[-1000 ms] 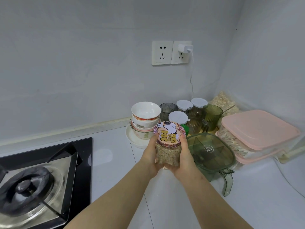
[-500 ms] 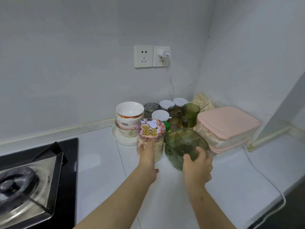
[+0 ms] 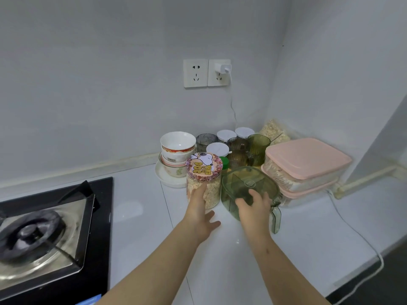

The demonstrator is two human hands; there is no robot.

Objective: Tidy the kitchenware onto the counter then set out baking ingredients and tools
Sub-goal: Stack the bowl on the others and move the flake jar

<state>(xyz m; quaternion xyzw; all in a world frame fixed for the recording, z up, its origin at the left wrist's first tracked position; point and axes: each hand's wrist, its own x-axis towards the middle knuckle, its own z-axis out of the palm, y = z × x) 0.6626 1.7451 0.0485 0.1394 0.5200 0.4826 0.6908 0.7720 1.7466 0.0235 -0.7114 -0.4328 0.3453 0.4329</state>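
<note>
**OAT JAR AND GREEN CONTAINER: HAND POSITIONS**

Nearest the camera, both forearms reach forward over the white surface (image 3: 141, 208). The left hand (image 3: 201, 213) lies with straight fingers flat against the near side of the oat jar (image 3: 212, 192), thumb spread to the right. Its grip is open: it touches the jar and does not enclose it. The right hand (image 3: 254, 208) rests with spread, relaxed fingers on the near edge of the green container (image 3: 248, 183). This grip also encloses nothing.

Key relation: the oat jar stands upright on the surface, long axis vertical, directly ahead of the left hand and just beside the green container, on its left. The left hand is nearer the jar. The right hand is nearer the container, whose handle (image 3: 276, 219) projects toward the camera, right of that hand.

Contents: oat flakes fill the jar almost to its cartoon-printed lid (image 3: 203, 166). The green container is lidded, with inner dividers; its contents cannot be determined.

Behind these stand stacked bowls (image 3: 178, 148) on a plate (image 3: 167, 179), tinted glasses (image 3: 258, 144), white-lidded jars (image 3: 226, 135) and two stacked pink-lidded boxes (image 3: 306, 157) holding pale strands. A bag of flakes (image 3: 274, 130) leans in the corner. The stove (image 3: 44, 227) lies well apart at left.
</note>
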